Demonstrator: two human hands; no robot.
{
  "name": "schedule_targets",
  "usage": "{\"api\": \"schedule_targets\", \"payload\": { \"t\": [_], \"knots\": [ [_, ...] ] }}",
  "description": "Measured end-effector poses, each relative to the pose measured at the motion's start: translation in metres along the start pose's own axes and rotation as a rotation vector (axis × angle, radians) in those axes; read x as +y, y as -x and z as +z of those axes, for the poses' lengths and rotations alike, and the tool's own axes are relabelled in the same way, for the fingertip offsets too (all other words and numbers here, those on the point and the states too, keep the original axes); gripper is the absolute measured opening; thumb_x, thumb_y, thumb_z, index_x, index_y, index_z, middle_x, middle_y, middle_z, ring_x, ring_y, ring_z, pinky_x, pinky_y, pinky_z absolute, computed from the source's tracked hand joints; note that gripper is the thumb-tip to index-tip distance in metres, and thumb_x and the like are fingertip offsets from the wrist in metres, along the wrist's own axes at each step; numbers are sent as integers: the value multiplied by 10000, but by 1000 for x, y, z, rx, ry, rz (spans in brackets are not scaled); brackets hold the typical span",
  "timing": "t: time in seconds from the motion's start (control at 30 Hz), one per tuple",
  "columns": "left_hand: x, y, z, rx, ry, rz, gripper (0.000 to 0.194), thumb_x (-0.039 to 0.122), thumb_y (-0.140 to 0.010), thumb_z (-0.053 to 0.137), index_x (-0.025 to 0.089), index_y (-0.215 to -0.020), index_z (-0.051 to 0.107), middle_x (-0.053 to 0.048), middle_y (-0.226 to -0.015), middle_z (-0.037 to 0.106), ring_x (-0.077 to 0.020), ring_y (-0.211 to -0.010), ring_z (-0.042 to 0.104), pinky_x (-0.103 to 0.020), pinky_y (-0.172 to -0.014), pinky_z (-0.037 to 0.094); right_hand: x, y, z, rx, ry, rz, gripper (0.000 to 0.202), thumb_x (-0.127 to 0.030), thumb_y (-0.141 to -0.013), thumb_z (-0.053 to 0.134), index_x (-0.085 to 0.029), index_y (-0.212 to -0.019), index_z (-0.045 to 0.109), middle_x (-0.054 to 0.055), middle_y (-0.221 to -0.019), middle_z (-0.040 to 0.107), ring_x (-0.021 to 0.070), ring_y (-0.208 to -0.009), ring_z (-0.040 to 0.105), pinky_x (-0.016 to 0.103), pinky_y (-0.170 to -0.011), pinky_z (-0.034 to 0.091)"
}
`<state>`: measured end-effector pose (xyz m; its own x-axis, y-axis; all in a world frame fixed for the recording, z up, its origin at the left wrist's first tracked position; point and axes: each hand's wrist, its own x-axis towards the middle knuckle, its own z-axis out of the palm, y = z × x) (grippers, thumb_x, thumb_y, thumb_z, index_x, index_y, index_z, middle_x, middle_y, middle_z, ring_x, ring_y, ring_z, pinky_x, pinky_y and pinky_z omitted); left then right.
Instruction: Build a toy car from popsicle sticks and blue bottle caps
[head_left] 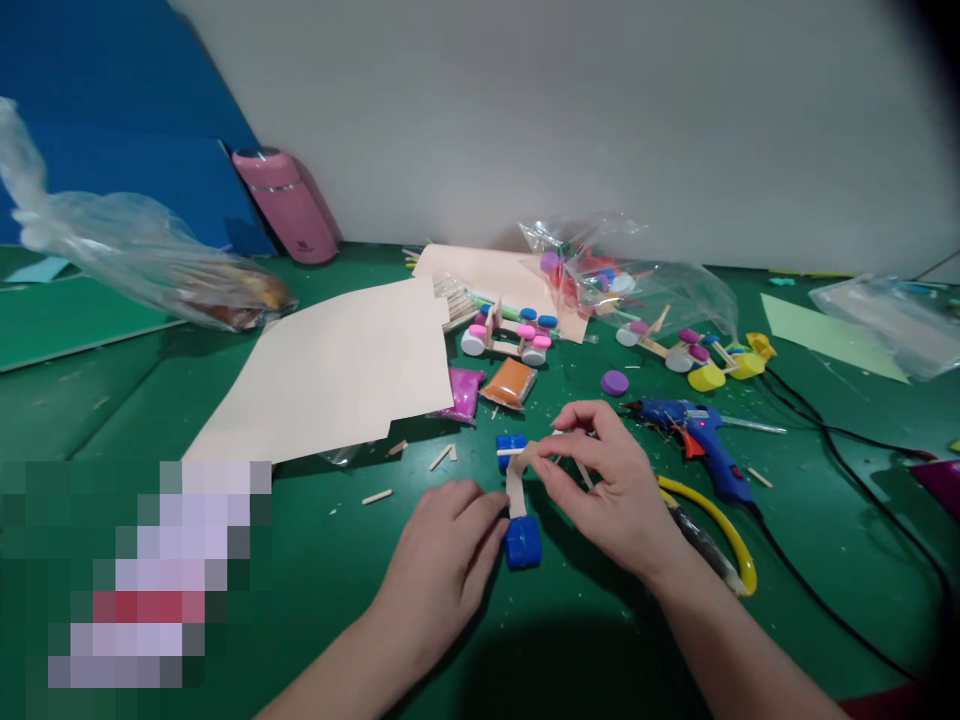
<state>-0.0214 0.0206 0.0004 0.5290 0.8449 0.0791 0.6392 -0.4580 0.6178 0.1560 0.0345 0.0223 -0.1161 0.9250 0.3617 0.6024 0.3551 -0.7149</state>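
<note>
A small toy car with blue bottle-cap wheels (523, 542) and a flat pale strip (517, 490) for its body stands on the green table in front of me. My left hand (446, 545) is closed at the strip's left side, thumb and index finger gripping it just above the nearer wheels. From the right, my right hand (604, 480) pinches the bent upper end of the pale strip between thumb and fingertips. A thin white stick (510, 452) lies across the farther blue wheels. Part of the car is hidden behind my fingers.
Right of my hand lie a blue glue gun (694, 430) with a trailing cord and yellow-handled pliers (712, 540). Beyond stand two cap-wheeled cars (510, 348), a purple cap (614, 382) and clay packets (509, 383). Cream card (337, 370) and a pink tumbler (289, 205) are left.
</note>
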Motion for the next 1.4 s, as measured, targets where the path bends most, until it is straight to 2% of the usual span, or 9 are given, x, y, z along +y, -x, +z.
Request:
{"api": "schedule_targets", "payload": {
  "t": [0.07, 0.23, 0.33, 0.6, 0.77, 0.83, 0.93, 1.07, 1.4],
  "knots": [
    [0, -1, 1, 15, -4, -10, 245, 203, -855, 367, 173, -959, 587, -64, -796, 533, -192, -756, 503, -329, -692, 418, 1, -1, -1, -20, 1, -17, 125, -174, -754, 564, -213, -817, 664, 45, -915, 455, 175, -859, 506, 327, -733, 456],
    [-1, -3, 3, -98, -92, 47, 326, 152, -839, 340, 205, -1067, 567, -64, -782, 521, -203, -731, 475, -340, -647, 395, 0, -4, -4, -57, 41, -45, 121, -172, -758, 557, -201, -810, 661, 51, -908, 462, 180, -879, 510, 324, -748, 453],
    [-2, -3, 4, -124, -107, 49, 354, 139, -828, 342, 224, -1090, 566, -64, -782, 518, -204, -723, 463, -337, -630, 380, -2, -7, -5, -59, 67, -57, 95, -171, -758, 551, -189, -779, 642, 55, -903, 470, 181, -875, 513, 321, -748, 451],
    [-4, -4, 3, -135, -86, 36, 373, 130, -822, 345, 234, -1091, 582, -59, -765, 507, -200, -718, 450, -333, -634, 367, -7, -16, -5, -86, 56, -26, 89, -147, -747, 550, -203, -761, 618, 42, -888, 477, 171, -841, 529, 316, -736, 462],
    [-4, -6, 3, -143, -88, 38, 377, 133, -826, 340, 236, -1098, 580, -55, -750, 501, -200, -713, 447, -329, -627, 363, -5, -18, -7, -124, 32, -7, 137, -180, -731, 581, -206, -862, 612, 48, -937, 485, 176, -859, 531, 316, -732, 459],
    [-4, -6, 4, -147, -84, 38, 376, 137, -827, 338, 232, -1097, 581, -59, -756, 505, -204, -717, 448, -331, -627, 363, -4, -18, -8, -128, 27, -4, 165, -197, -728, 593, -210, -892, 606, 46, -953, 484, 164, -821, 534, 293, -672, 463],
    [-4, -6, 4, -147, -85, 37, 373, 133, -821, 342, 226, -1083, 589, -62, -763, 511, -206, -721, 449, -336, -634, 363, -2, -18, -8, -128, 21, -19, 94, -200, -749, 576, -214, -834, 613, 43, -946, 481, 158, -823, 527, 260, -602, 452],
    [-4, -6, 4, -136, -80, 34, 375, 129, -822, 339, 230, -1079, 592, -64, -769, 519, -207, -725, 454, -340, -638, 363, 0, -19, -6, -117, 32, -54, 64, -162, -756, 561, -200, -766, 612, 39, -917, 479, 159, -873, 517, 280, -701, 446],
    [-4, -5, 3, -102, -64, 26, 386, 114, -810, 332, 221, -1057, 609, -69, -763, 535, -205, -724, 481, -330, -630, 390, 4, -14, -5, -113, -1, -35, 66, -174, -766, 558, -204, -788, 612, 38, -931, 471, 158, -861, 524, 293, -719, 458]
  ]
}}
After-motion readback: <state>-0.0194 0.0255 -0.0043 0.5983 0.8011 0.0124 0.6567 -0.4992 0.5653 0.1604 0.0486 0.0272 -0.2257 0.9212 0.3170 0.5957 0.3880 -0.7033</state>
